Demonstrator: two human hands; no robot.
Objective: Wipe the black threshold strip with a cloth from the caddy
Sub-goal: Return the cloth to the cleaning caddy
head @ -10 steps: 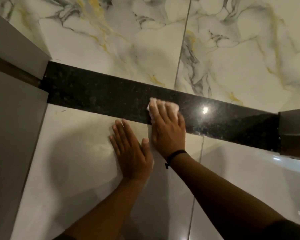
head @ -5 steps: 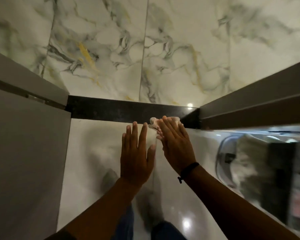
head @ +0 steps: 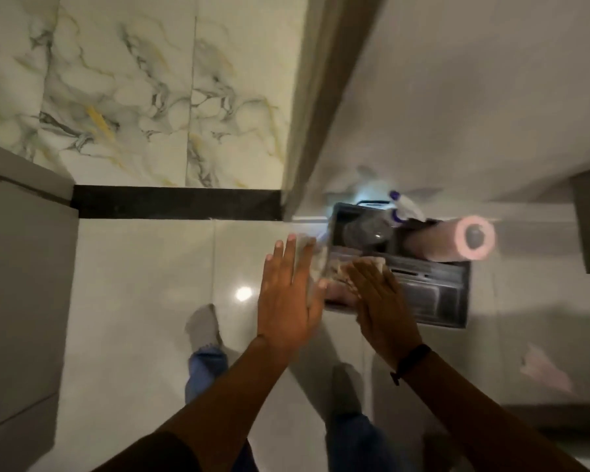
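The black threshold strip (head: 174,202) runs across the floor between the marble tiles and the plain white tiles, left of the door frame. A pale, crumpled cloth (head: 318,264) is stretched between my two hands, just over the left end of the grey caddy (head: 436,298). My left hand (head: 288,294) has its fingers extended with the cloth's left end against them. My right hand (head: 382,301) lies on the cloth's right end, over the caddy's edge. Both hands are off the strip, below and to the right of it.
The caddy holds a pink paper roll (head: 457,240), a spray bottle (head: 404,207) and a dark round container (head: 367,229). A door frame (head: 321,97) rises right of the strip. My socked feet (head: 203,325) stand on the white tiles. A pink scrap (head: 545,369) lies at the right.
My right hand has lifted the cloth off the strip and carried it right to the caddy, and my left hand has come up to it. The view has risen and swung right.
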